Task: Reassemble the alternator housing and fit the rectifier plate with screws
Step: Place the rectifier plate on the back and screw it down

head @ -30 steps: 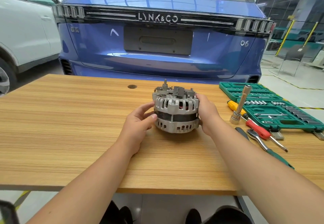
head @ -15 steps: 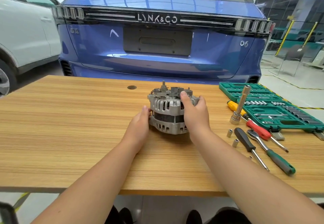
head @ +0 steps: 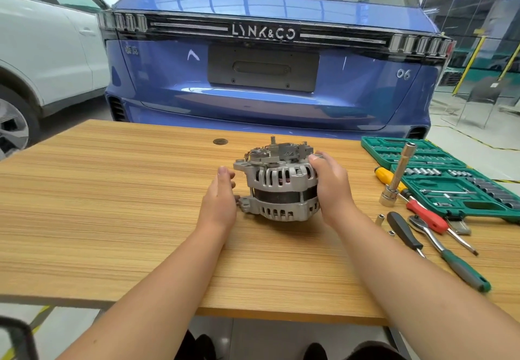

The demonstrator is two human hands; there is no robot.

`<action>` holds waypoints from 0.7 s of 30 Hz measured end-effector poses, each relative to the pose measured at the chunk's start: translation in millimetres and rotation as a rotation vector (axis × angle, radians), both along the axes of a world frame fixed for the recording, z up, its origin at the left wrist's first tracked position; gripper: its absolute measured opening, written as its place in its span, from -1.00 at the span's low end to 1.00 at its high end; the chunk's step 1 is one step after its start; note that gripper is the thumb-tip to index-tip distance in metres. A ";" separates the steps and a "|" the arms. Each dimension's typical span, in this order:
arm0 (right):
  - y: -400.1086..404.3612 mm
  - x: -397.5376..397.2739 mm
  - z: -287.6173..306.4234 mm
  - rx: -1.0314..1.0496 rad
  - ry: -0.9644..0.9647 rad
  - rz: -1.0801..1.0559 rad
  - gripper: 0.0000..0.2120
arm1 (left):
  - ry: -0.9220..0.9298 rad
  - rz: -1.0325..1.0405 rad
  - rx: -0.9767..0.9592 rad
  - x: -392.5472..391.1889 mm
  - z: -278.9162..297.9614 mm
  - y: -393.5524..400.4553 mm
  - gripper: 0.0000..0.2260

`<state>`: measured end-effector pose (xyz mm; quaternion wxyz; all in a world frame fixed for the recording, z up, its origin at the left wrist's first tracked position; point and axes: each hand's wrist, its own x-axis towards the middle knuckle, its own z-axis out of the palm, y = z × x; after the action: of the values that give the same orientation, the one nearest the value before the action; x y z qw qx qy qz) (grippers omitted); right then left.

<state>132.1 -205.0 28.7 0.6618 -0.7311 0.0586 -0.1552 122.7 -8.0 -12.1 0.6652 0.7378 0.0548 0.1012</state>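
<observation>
The silver alternator [head: 277,188] stands upright on the wooden table [head: 112,205], its dark stator band showing between the two housing halves. The rectifier plate [head: 281,152] with a threaded stud sits on top. My right hand [head: 333,190] grips the alternator's right side, thumb up at the top rim. My left hand [head: 221,200] is beside its left side with straight fingers, next to the lower mounting ear; whether it touches is unclear. Two small metal sleeves [head: 380,218] lie to the right.
A green socket set case [head: 461,188] lies open at the right. A socket driver [head: 398,175] leans up beside it, with yellow [head: 384,174], red [head: 427,214] and black [head: 403,233] screwdrivers and a green-handled ratchet [head: 450,255]. A blue car [head: 267,78] stands behind the table.
My right hand has shifted from the alternator's front to its right side. My left hand has come slightly off the housing. The alternator has turned, so its mounting ears now face left.
</observation>
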 end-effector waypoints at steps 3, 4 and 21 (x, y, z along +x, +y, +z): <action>-7.3 7.0 6.8 -0.020 0.057 0.162 -0.33 | -0.024 0.073 0.078 0.5 -4.1 4.2 -0.24; -9.8 8.0 9.9 -0.041 0.090 0.219 -0.34 | -0.029 0.099 0.094 1.4 -5.5 6.1 -0.28; 27.3 -13.2 9.8 -0.288 -0.061 -0.117 -0.43 | -0.024 -0.023 0.134 3.1 -7.3 17.3 -0.38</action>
<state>118.9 -177.7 38.5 0.5414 -0.8087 0.0583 -0.2224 125.9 9.2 -19.4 0.6161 0.7799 0.0313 0.1058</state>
